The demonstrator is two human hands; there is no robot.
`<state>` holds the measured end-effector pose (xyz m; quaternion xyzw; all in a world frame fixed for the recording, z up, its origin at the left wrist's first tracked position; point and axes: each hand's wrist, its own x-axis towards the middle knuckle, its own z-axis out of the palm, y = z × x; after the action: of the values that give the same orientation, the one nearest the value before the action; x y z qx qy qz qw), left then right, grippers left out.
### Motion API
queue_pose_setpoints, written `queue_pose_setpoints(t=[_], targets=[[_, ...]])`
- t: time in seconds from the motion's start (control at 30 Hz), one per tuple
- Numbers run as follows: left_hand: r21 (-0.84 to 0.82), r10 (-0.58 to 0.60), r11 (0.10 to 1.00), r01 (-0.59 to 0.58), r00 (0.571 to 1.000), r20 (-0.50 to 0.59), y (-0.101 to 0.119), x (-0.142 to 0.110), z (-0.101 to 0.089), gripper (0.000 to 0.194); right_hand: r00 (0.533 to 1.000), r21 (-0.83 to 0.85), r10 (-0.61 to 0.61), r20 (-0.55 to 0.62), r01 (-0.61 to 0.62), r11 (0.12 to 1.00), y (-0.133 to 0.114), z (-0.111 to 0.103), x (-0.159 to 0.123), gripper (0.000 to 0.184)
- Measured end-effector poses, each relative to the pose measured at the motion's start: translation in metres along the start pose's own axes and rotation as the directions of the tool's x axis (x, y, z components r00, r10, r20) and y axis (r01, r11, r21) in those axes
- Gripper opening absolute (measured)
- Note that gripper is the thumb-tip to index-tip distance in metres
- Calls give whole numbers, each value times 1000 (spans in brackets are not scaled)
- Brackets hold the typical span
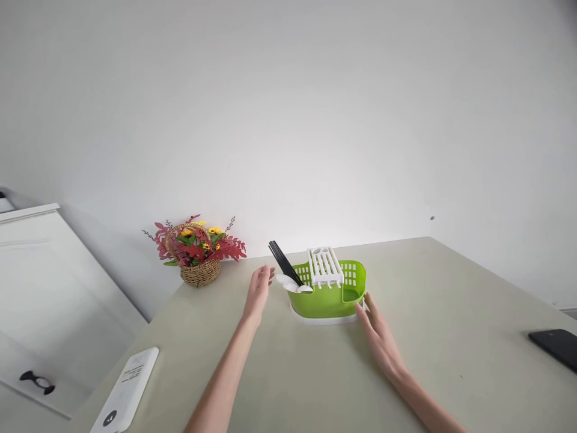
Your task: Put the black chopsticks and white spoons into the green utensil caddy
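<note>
A green plastic cutlery basket (322,308) stands on a white base tray (311,320) on the table. Across its middle sits a white slotted rack (325,267) with small hooks at the front. Black chopsticks (285,263) lean out of the left compartment, and white spoons (291,285) rest beside them. My left hand (260,290) is held just left of the spoons, holding nothing, its fingers lightly bent and apart. At the basket's right end is my right hand (377,331), with thumb and fingers spread against the corner; a small white piece shows between them.
A wicker basket of artificial flowers (201,270) stands at the back left by the wall. White phone-like slab (128,388) lies on the near left of the table, and a black phone (556,346) at the right edge. A white cabinet (54,300) adjoins on the left.
</note>
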<state>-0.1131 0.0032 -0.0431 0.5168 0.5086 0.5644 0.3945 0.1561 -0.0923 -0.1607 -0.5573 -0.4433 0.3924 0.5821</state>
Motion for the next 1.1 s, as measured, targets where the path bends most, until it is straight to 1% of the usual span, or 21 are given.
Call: queue_pose_setpoints(t=[0.13, 0.2, 0.3, 0.37, 0.43, 0.5, 0.57, 0.63, 0.7, 0.77, 0.8, 0.87, 0.9, 0.97, 1.03, 1.1], targets=[[-9, -30, 999, 32, 986, 162, 20, 33, 13, 51, 999, -8, 16, -49, -16, 1000, 1, -1, -2, 87], [1, -38, 999, 39, 972, 232, 28, 47, 21, 47, 997, -12, 9, -71, -10, 1000, -1, -1, -2, 87], [15, -61, 998, 59, 953, 298, 35, 60, 33, 41, 996, -17, 6, -86, -7, 1000, -4, -2, -2, 86], [16, -69, 998, 67, 947, 315, 36, 63, 42, 35, 996, -22, -4, -88, 2, 1000, -5, -3, -2, 86], [-2, -57, 998, 61, 950, 305, 38, 64, 48, 30, 996, -18, -16, -87, 15, 1000, -4, -3, -2, 86], [-40, -32, 998, 44, 962, 271, 46, 67, 51, 25, 996, -7, -26, -89, 25, 1000, -4, -2, -1, 86], [-96, 4, 995, 17, 977, 215, 61, 73, 47, 21, 995, 3, -33, -98, 33, 999, -3, -2, -1, 87], [-162, 44, 987, -21, 989, 141, 83, 83, 34, 19, 994, 7, -37, -102, 38, 999, -2, -1, -1, 87], [-220, 72, 974, -59, 996, 51, 108, 95, 10, 21, 994, 6, -38, -98, 39, 999, -1, -1, -1, 87], [-255, 69, 964, -79, 996, -51, 129, 105, -23, 24, 995, -2, -39, -92, 39, 999, 0, -1, -1, 88], [-257, 53, 963, -78, 993, -102, 136, 108, -41, 26, 995, -5, -40, -87, 40, 999, 0, -1, -1, 88], [-227, 1, 973, -44, 983, -182, 138, 106, -78, 30, 996, -7, -41, -76, 41, 999, 1, -2, -2, 90], [-196, -32, 981, -9, 978, -207, 133, 100, -96, 32, 997, -10, -40, -70, 40, 999, 1, -3, -2, 91], [-103, -112, 991, 90, 967, -228, 110, 81, -128, 34, 997, -28, -35, -63, 33, 999, 2, -4, -4, 92], [18, -195, 979, 205, 954, -228, 76, 56, -151, 34, 998, -54, -30, -62, 27, 998, 4, -5, -6, 92], [153, -247, 946, 287, 939, -238, 39, 30, -166, 35, 998, -62, -28, -59, 25, 998, 7, -6, -7, 93]])
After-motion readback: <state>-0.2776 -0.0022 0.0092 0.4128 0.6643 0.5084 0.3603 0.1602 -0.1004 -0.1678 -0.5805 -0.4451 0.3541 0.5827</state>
